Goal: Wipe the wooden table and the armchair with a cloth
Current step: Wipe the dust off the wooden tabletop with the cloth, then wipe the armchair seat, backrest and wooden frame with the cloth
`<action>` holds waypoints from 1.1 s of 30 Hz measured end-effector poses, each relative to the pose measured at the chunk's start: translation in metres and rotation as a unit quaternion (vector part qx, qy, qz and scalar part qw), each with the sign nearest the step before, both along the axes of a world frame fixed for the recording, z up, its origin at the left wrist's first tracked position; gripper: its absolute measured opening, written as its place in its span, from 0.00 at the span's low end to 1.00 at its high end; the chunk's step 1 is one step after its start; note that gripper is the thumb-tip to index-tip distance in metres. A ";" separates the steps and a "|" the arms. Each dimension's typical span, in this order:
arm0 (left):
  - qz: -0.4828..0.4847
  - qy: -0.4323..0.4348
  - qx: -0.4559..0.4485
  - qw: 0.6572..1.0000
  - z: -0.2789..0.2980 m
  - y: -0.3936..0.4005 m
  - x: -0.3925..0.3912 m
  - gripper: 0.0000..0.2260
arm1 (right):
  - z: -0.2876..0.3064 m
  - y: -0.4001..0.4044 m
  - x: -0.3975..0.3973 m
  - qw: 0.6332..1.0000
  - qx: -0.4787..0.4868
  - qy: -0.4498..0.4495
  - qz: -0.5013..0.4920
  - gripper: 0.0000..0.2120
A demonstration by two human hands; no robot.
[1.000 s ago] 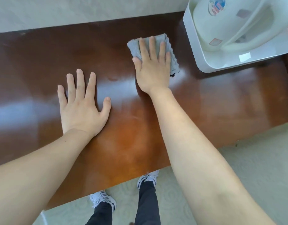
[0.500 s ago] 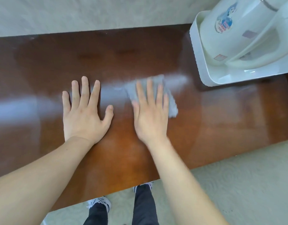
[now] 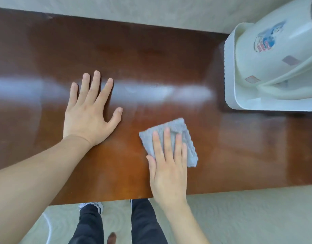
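Observation:
A glossy brown wooden table [image 3: 151,55] fills most of the view. A small folded grey cloth [image 3: 178,131] lies on it near the front edge, right of centre. My right hand [image 3: 167,169] presses flat on the cloth, fingers together, covering its lower left part. My left hand [image 3: 90,111] rests flat on the bare wood to the left, fingers spread, holding nothing. No armchair is in view.
A white tray [image 3: 230,92] stands at the table's right end and holds a white electric kettle [image 3: 275,55]. Pale patterned carpet [image 3: 248,217] lies in front of the table, and my legs and shoes [image 3: 92,206] show below its front edge.
My right hand has dragged the cloth from the far side of the table, near the tray, toward the front edge. My left hand has stayed planted on the wood.

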State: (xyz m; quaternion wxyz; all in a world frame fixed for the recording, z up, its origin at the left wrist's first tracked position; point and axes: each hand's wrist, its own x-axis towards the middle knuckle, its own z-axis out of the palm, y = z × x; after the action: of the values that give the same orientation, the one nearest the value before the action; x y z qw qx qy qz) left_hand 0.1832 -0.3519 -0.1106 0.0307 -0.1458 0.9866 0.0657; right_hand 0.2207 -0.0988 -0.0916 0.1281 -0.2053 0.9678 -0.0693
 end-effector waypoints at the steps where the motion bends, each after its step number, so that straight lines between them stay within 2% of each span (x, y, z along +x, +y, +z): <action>1: 0.002 -0.001 0.000 1.000 0.000 0.001 0.000 0.33 | 0.002 0.018 0.024 1.000 0.013 -0.008 0.010 0.26; 3: 0.001 0.000 0.002 1.000 0.001 0.002 0.000 0.33 | 0.002 0.036 0.036 0.999 0.030 -0.023 0.034 0.26; 5: 0.002 0.003 0.003 1.000 0.001 0.001 0.000 0.32 | 0.002 0.030 0.016 0.999 0.031 -0.028 0.030 0.26; 11: 0.000 0.011 0.003 1.000 0.001 0.001 0.000 0.32 | -0.006 -0.057 -0.133 0.998 -0.003 0.034 -0.046 0.27; 15: 0.000 0.014 0.001 1.000 -0.002 0.001 0.000 0.33 | -0.013 -0.111 -0.200 0.998 -0.001 0.044 -0.043 0.27; 19: -0.005 -0.002 0.005 1.000 0.002 0.000 0.000 0.34 | -0.004 -0.096 -0.155 0.997 -0.028 0.054 0.053 0.26; 22: -0.012 -0.019 0.033 0.999 0.010 -0.003 0.001 0.34 | 0.004 -0.066 -0.082 0.990 -0.071 0.007 0.118 0.24; 25: -0.013 -0.019 0.127 0.992 0.023 -0.009 0.002 0.34 | 0.011 -0.044 -0.024 0.989 -0.078 -0.034 0.119 0.23; 27: -0.011 -0.014 0.196 0.980 0.028 -0.015 0.001 0.35 | 0.017 -0.038 -0.002 0.986 -0.124 -0.079 0.073 0.21; 29: -0.001 -0.023 0.288 0.957 0.038 -0.022 0.002 0.33 | 0.030 -0.043 0.003 0.960 -0.217 -0.163 -0.062 0.19; 31: 0.021 -0.034 0.384 0.923 0.053 -0.026 0.005 0.26 | 0.054 -0.056 -0.009 0.894 -0.318 -0.238 -0.208 0.17; 33: 0.014 -0.029 0.426 0.904 0.076 -0.025 0.010 0.21 | 0.085 -0.068 -0.027 0.814 -0.422 -0.281 -0.283 0.14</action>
State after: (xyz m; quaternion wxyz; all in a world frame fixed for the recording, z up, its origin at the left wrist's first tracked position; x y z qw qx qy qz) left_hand 0.1936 -0.3771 -0.0341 0.1177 -0.1342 0.8613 0.4758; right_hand 0.1935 -0.1669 -0.0066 0.2703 0.0717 0.7806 -0.5589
